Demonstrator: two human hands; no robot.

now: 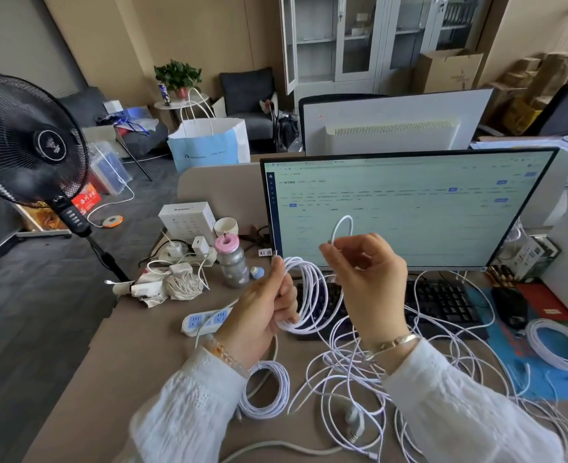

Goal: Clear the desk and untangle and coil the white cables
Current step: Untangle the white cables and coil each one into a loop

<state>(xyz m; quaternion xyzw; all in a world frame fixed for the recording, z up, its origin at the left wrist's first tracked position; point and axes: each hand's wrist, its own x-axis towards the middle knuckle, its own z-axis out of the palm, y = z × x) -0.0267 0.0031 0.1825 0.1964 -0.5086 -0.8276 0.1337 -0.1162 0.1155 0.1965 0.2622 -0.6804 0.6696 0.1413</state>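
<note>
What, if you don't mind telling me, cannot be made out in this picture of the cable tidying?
Head view, the only one:
- Monitor: the screen text is too blurred to read.
- Tangled cables: the crossings hide which strand joins the coil that the left hand grips.
- Right hand: its fingers hide where the pinched loop continues.
- Keyboard: partly hidden by the hands and cables.
- Coil by the right edge: cut off by the frame.

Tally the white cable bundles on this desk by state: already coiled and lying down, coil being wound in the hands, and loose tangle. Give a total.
Finished coils lying on the desk: 2, near coil and far-right coil
Coil being wound, gripped by left hand, its loose end pinched by right hand: 1, held coil
Loose tangle: 1, tangle
Total: 4
</note>
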